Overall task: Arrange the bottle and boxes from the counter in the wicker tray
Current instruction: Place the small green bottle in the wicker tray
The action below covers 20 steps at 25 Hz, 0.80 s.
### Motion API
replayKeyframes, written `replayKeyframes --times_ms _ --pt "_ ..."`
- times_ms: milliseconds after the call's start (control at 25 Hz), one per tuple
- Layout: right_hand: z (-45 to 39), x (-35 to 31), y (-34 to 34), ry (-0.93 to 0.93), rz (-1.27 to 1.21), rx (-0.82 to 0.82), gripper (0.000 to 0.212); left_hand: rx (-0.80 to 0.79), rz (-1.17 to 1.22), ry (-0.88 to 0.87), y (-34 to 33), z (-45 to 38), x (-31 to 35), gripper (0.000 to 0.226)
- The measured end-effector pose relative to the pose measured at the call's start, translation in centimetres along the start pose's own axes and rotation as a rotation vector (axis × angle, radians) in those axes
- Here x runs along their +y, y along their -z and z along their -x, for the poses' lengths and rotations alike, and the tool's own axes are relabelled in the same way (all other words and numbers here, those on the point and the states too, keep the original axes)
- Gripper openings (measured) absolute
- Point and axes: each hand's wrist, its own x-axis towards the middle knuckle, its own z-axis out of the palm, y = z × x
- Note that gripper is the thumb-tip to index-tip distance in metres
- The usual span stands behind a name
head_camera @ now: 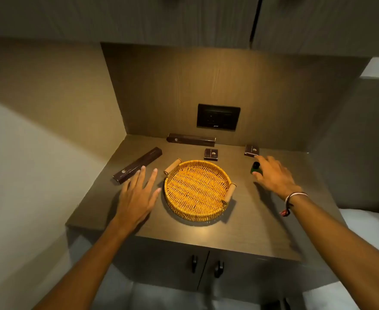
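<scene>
A round wicker tray (pixel 171 198) with two wooden handles sits mid-counter with nothing in it. A long dark box (pixel 139 164) lies diagonally to its left, and my left hand (pixel 137 193) hovers open just in front of that box. Another long dark box (pixel 191 139) lies along the back wall. A small dark box (pixel 211 154) rests behind the tray, and a second small box (pixel 251 150) lies at the back right. A small green bottle (pixel 255 167) stands right of the tray; my right hand (pixel 273 175) reaches around it with fingers spread, partly hiding it.
The brown counter (pixel 246 231) is a small niche with walls at left and back. A black switch panel (pixel 218 117) is set in the back wall. Cabinet doors with dark handles (pixel 206 266) are below the front edge. An overhead cabinet hangs above.
</scene>
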Motion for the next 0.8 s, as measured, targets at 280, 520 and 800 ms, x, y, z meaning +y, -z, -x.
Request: replayKeyframes --times_ms 280,520,800 --pt "-1.6 0.7 -1.1 -0.08 -0.255 -0.005 0.041 -0.021 0.009 -0.011 -4.0 -2.0 -1.4 0.059" --pt "-2.8 -0.6 -0.6 -0.005 -0.332 0.078 0.03 -0.063 0.034 0.002 -4.4 -2.7 -2.1 0.066" --pt "-4.3 -9.2 1.5 0.356 -0.452 -0.02 0.033 -0.047 0.059 0.019 -4.9 -2.7 -2.3 0.064"
